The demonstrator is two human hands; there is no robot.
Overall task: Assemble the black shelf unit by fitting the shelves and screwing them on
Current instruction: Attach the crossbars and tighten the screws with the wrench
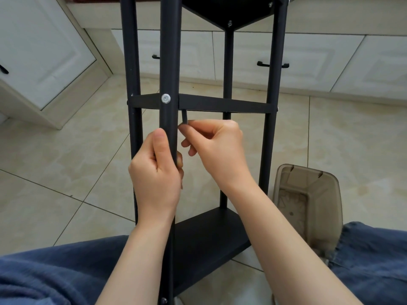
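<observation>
The black shelf unit [222,104] stands upright on the tiled floor between my knees, with several black poles. A middle shelf crosses at mid height, a lower shelf [207,236] lies near my legs and an upper shelf [229,12] shows at the top edge. A silver screw [165,98] sits in the near pole [168,62] at the middle shelf. My left hand [157,172] grips this near pole below the screw. My right hand [217,148] pinches a small dark hex key [184,116] just under the middle shelf, right of the pole.
A translucent brown plastic bin [308,201] stands on the floor at the right, by my right knee. White cabinets [286,60] with black handles line the back and the left. My blue trouser legs [55,276] fill the bottom corners.
</observation>
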